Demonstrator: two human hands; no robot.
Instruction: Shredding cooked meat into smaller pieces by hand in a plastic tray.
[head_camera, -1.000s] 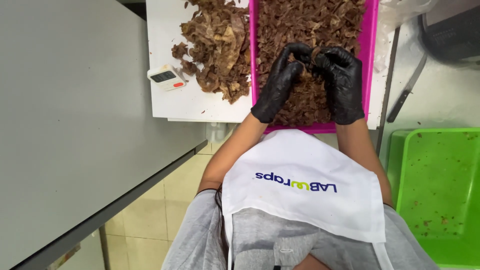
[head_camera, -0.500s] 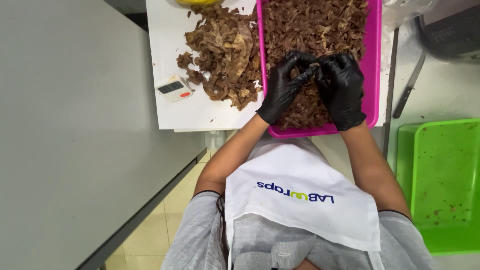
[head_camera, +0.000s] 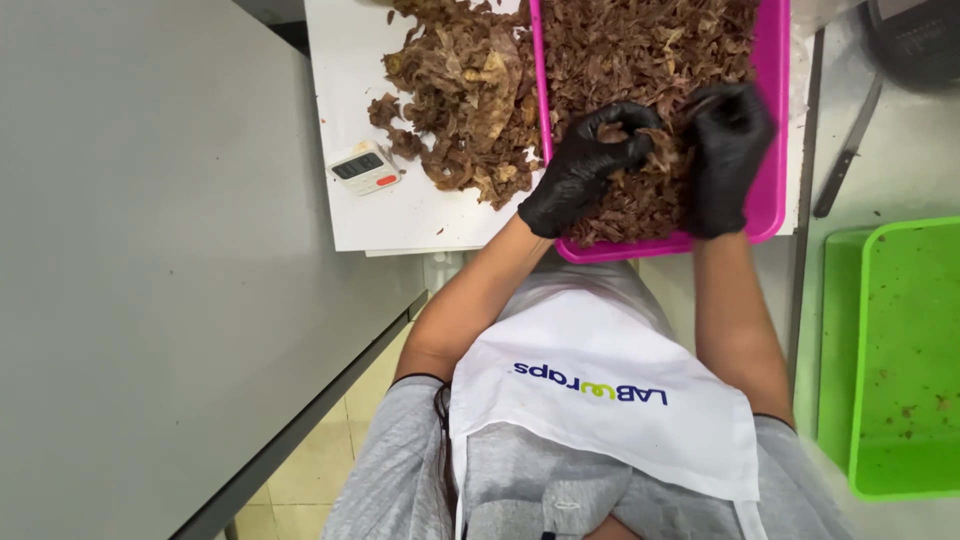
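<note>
Item one: my left hand (head_camera: 585, 170), in a black glove, at about 12 o'clock from my chest, resting on the near half of the pink tray (head_camera: 768, 150). Its fingers are curled in tight around a small clump of the shredded brown meat (head_camera: 640, 80) that fills the tray.

Item two: my right hand (head_camera: 728, 150), also in a black glove, just to the 3 o'clock side of the left one, fingers bent down into the same meat. It is blurred; the fingers look pinched on shreds, but I cannot tell how firmly. The two hands nearly meet over the strands between them.

Item three: the pink tray itself, at 12 o'clock, its near edge hanging just past the edge of the white cutting board (head_camera: 400, 215).

Item four: a loose pile of brown scraps (head_camera: 465, 95) on the white board, at 11 o'clock, touching the tray's left wall.

Item five: a small white timer (head_camera: 363, 168) on the board, at 10 o'clock, just beside the pile.

Item six: a knife (head_camera: 848, 150) with a dark handle on the counter, at 1 o'clock, right of the tray.

Item seven: a green tray (head_camera: 890, 360) at 3 o'clock, specked with crumbs.

Item eight: a grey table (head_camera: 150, 250) at 9 o'clock.

Item nine: my white apron (head_camera: 600, 400) over a grey shirt, at 6 o'clock.
</note>
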